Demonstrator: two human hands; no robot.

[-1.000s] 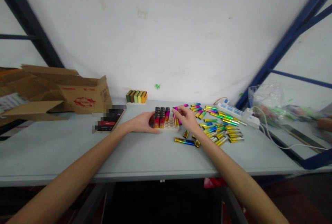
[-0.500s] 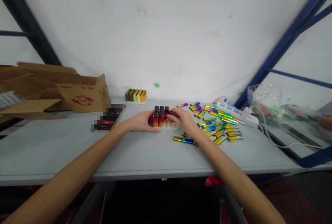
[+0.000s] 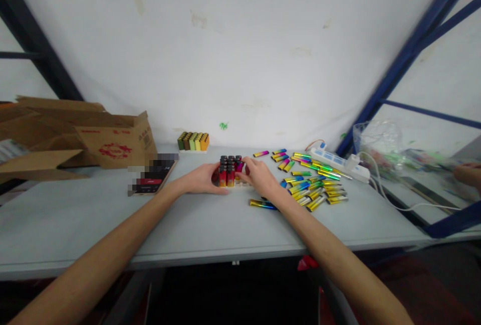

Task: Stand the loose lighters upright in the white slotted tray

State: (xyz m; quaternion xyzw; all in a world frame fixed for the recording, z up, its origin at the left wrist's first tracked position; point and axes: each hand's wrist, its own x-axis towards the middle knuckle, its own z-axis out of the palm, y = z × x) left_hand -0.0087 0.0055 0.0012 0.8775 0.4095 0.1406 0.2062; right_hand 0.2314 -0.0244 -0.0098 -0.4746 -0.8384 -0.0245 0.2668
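Several dark-topped red cylinders [image 3: 226, 172] stand upright in rows in a pale holder [image 3: 242, 184] at the middle of the table. My left hand [image 3: 205, 178] rests against the left side of the rows, thumb and fingers apart around their edge. On the right side, my right hand [image 3: 259, 175] pinches a pink-purple cylinder [image 3: 239, 165] at the end of a row. Loose shiny yellow, blue and green sleeves [image 3: 315, 187] lie to the right of that hand. One yellow-blue sleeve [image 3: 261, 204] lies nearer the front, partly behind my right forearm.
A block of green, yellow and orange cylinders [image 3: 193, 141] stands by the wall. On the left are an open cardboard box [image 3: 116, 147] and a phone [image 3: 154, 174]. A white power strip [image 3: 340, 163] with a cable lies right. Another person's hand [image 3: 468, 174] shows at the far right.
My right hand's fingers have moved slightly up and left at the row's end, and the pinched cylinder stands in line with the others. The whole view has shifted slightly.
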